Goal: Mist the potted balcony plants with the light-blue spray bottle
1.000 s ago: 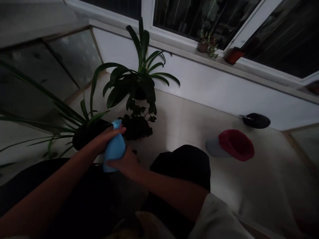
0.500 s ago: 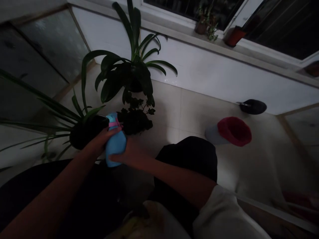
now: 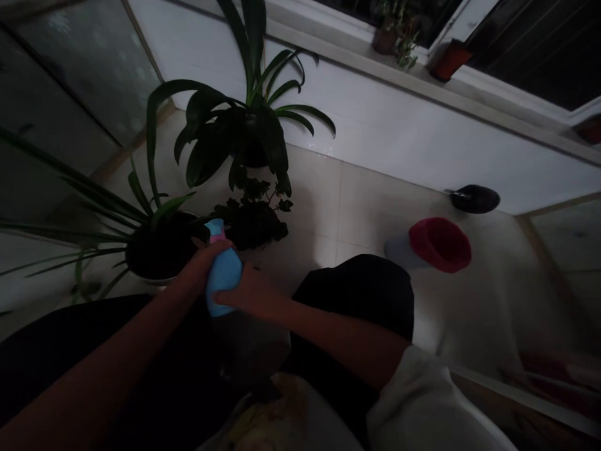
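Both of my hands are on a blue spray bottle [image 3: 226,275] with a pink collar and a light blue head. My left hand [image 3: 210,254] is closed round its neck, just below the head. Lower down, my right hand [image 3: 246,291] grips the bottle's body from the right, thumb across the front. Just beyond the head is a small leafy plant [image 3: 258,222]. To the left stands a pot [image 3: 157,247] with long narrow leaves. Behind them rises a larger plant [image 3: 253,119] with broad strap leaves. Dim light hides some fingers.
A bin [image 3: 404,250] with a red liner stands on the tiled floor to the right. Beyond it a black dustpan-like object [image 3: 475,199] lies by the white wall. Small potted plants, one in an orange pot [image 3: 451,61], sit on the windowsill [image 3: 347,59].
The bottle has shifted slightly right with both hands on it. My left hand now covers more of the pink part near the neck. The view has moved a little.
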Demonstrator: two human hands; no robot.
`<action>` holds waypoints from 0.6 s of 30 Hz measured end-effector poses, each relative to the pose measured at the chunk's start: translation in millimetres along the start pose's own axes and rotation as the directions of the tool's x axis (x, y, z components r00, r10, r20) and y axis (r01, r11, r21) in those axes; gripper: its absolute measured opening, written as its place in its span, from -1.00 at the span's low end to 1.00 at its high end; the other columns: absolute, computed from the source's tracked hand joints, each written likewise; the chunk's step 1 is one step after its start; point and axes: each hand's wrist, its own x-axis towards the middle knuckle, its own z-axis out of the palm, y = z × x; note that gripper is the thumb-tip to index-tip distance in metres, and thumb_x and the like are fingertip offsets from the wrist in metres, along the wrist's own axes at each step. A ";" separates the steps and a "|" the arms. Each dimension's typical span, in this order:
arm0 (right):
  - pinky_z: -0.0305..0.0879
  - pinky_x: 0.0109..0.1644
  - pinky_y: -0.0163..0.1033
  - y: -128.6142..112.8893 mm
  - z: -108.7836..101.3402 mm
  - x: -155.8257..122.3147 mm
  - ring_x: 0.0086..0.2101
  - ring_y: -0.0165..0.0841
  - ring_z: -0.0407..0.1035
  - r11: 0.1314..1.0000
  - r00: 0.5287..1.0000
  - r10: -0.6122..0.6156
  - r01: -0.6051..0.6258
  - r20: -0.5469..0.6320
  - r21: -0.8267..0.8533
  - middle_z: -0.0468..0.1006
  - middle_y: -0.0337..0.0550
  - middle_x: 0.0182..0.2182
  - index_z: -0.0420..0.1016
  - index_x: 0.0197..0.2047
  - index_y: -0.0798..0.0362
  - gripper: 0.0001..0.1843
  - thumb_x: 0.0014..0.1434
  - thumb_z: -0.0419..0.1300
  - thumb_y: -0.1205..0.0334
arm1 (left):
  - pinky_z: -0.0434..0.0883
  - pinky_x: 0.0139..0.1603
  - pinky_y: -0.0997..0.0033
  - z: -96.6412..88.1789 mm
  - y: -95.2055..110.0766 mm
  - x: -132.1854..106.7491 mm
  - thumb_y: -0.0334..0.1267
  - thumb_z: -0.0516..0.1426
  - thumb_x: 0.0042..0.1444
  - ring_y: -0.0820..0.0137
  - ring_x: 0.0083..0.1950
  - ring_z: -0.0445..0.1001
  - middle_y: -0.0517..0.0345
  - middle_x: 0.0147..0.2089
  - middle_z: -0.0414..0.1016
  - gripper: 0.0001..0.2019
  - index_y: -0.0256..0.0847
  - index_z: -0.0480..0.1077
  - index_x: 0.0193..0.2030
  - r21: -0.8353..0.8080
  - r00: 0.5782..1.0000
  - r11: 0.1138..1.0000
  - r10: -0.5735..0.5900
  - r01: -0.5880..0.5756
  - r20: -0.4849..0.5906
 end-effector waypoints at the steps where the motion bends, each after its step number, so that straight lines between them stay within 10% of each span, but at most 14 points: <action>1: 0.34 -0.37 -0.10 0.0 -0.8 -2.4 -0.07 0.09 0.52 1.000 1.000 0.015 -0.015 0.017 0.002 0.52 0.28 0.08 0.34 0.24 0.18 -0.01 -0.11 0.39 -0.29 | 0.45 -0.24 0.32 0.8 0.5 -0.9 0.05 0.43 -0.24 0.29 -0.27 0.49 0.13 -0.30 0.55 -0.49 -0.25 0.54 -0.20 -0.002 0.999 1.000 -0.023 0.023 0.027; 7: 0.35 -0.37 -0.08 5.0 -7.1 -14.2 -0.13 0.08 0.54 1.000 1.000 0.002 -0.003 0.006 0.023 0.57 0.22 0.01 0.39 0.16 0.11 -0.09 -0.11 0.39 -0.31 | 0.46 -0.19 0.34 7.7 3.0 -3.6 0.07 0.45 -0.25 0.25 -0.15 0.53 0.09 -0.13 0.60 -0.41 -0.18 0.59 -0.07 0.071 0.998 0.997 -0.040 0.037 0.039; 18: 0.28 -0.46 -0.09 28.8 7.2 -23.2 -0.22 0.05 0.55 0.998 0.999 0.046 -0.046 -0.003 0.037 0.60 0.16 -0.07 0.37 0.10 0.04 -0.15 -0.15 0.39 -0.29 | 0.33 -0.40 0.35 13.3 -26.4 -5.8 0.00 0.39 -0.25 0.31 -0.43 0.39 0.21 -0.49 0.42 -0.62 -0.19 0.48 -0.37 0.119 0.995 0.992 -0.030 0.041 -0.095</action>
